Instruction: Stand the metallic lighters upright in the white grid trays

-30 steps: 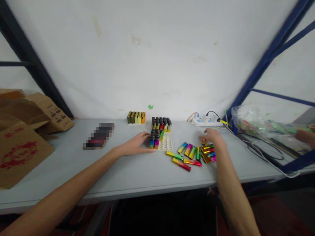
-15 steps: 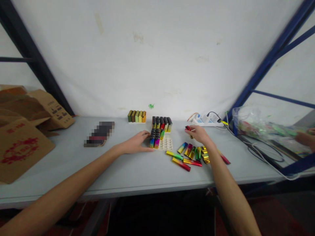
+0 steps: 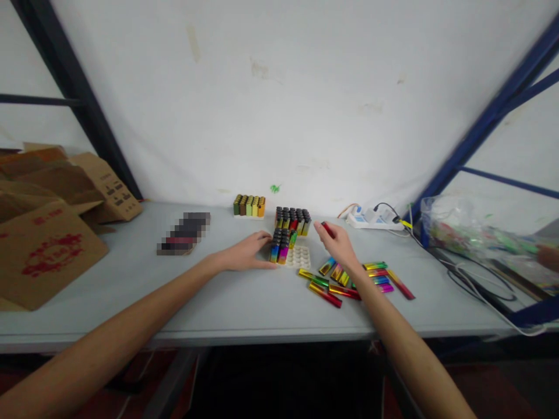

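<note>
My left hand (image 3: pixel 247 252) curves around the left side of a white tray (image 3: pixel 300 257) with round holes, thumb low at the front corner and fingers toward the back. Dark-topped lighters (image 3: pixel 279 247) stand upright in the tray's left part, and a green one (image 3: pixel 293 238) stands just right of them. Bare holes show on the right. Above the table, right of the tray, my right hand (image 3: pixel 339 244) grips a red lighter (image 3: pixel 327 230), its lower part hidden by the fingers. Loose shiny lighters (image 3: pixel 325 294) in several colours lie beneath my right forearm and beside it.
Behind the tray stands another block of lighters (image 3: pixel 293 219), with a yellow-green set (image 3: pixel 249 206) farther left. Cardboard boxes (image 3: pixel 56 250) and a pixelated dark object (image 3: pixel 186 234) are at left. A power strip (image 3: pixel 371 219), cables and plastic bags (image 3: pixel 454 224) are at right.
My right hand has moved left toward the tray, carrying the red lighter. My left hand keeps its place at the tray. The whole view has shifted slightly.
</note>
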The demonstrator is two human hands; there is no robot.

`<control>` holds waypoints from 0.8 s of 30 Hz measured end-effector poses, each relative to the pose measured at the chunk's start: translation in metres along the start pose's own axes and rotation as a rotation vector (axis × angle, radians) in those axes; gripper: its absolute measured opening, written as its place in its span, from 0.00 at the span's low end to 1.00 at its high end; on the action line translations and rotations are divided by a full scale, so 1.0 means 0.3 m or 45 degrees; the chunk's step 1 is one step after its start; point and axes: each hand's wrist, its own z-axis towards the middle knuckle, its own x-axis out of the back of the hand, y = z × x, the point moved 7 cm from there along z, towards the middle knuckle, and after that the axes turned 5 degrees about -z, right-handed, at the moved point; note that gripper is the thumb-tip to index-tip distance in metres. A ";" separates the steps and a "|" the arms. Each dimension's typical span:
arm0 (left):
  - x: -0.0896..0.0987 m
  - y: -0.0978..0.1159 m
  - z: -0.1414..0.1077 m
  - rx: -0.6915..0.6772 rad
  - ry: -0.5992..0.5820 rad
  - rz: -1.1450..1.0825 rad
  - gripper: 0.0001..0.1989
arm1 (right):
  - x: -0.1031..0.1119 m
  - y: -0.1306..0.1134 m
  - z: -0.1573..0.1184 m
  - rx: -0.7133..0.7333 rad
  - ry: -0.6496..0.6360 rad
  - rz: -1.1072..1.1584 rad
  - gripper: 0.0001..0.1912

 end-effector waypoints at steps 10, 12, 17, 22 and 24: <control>0.002 0.007 -0.001 0.008 -0.025 0.018 0.40 | -0.020 -0.020 -0.020 -0.112 0.147 -0.229 0.20; 0.004 0.009 -0.001 0.013 -0.023 0.021 0.40 | -0.024 -0.019 -0.020 -0.119 0.133 -0.236 0.20; 0.002 0.009 -0.001 0.036 -0.036 0.019 0.40 | -0.028 -0.020 -0.019 -0.120 0.116 -0.233 0.20; 0.003 0.010 -0.002 0.044 -0.035 0.017 0.41 | -0.031 -0.017 -0.017 -0.103 0.112 -0.237 0.22; 0.003 0.012 -0.002 0.039 -0.034 0.024 0.41 | -0.030 -0.024 -0.020 -0.061 0.111 -0.228 0.25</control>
